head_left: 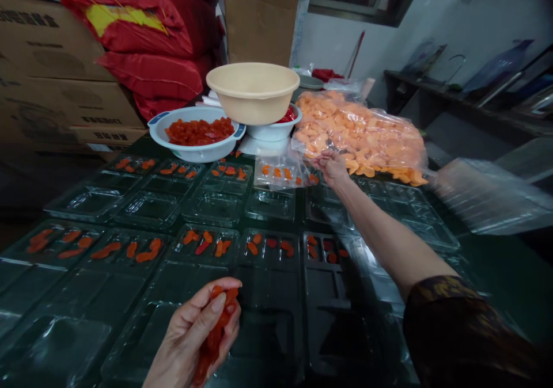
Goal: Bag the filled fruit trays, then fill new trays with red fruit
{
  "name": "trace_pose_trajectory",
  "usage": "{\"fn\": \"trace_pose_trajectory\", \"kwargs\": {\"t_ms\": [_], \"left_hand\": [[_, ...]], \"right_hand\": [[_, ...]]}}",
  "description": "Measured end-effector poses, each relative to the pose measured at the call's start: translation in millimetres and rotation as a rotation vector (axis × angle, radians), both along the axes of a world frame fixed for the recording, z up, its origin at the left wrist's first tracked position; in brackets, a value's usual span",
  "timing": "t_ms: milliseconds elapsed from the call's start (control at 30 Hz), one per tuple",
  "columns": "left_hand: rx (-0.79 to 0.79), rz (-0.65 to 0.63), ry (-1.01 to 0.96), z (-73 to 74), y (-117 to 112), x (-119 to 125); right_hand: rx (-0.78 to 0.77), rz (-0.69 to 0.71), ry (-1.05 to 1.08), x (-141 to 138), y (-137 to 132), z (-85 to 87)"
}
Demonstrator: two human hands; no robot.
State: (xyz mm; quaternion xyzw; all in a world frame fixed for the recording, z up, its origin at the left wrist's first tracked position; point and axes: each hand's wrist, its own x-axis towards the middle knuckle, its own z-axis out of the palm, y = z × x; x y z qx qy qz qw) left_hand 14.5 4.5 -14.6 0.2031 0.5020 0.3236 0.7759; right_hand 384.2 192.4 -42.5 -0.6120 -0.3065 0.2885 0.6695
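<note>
Left hand [190,336] clutching a fistful of red-orange fruit strips [212,339], right hand [332,168] pinched at the bulging bag of orange slices [363,134]! Some clear plastic trays [149,210] already carry pieces, others sit bare.

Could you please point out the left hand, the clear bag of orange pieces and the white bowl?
Left hand [190,333], head view, on the middle of the hand.
Clear bag of orange pieces [367,140], head view, on the bag's middle.
White bowl [194,153], head view, on its front wall.

Glossy clear plastic trays [149,209], matt beige plastic basin [253,109], rough brown cardboard boxes [56,71]
</note>
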Motion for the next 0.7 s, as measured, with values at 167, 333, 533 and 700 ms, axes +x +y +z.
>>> {"fn": "trace_pose_trajectory", "kwargs": {"t_ms": [167, 333, 533, 700], "left_hand": [[-0.006, 0.051, -0.003, 9.1, 0.0, 6.2], [-0.010, 0.097, 0.002, 13.1, 0.3, 9.0], [-0.087, 0.132, 0.050, 15.5, 0.2, 4.8], [-0.044, 0.174, 0.068, 21.3, -3.0, 7.5]], "right_hand": [[-0.127, 0.089, -0.261, -8.4, -4.3, 4.9], [-0.299, 0.143, -0.526, -29.4, 4.7, 0.1], [-0.429, 0.145, -0.699, -38.5, 14.7, -3.5], [-0.472, 0.136, -0.762, -38.6, 5.3, -6.4]]}}
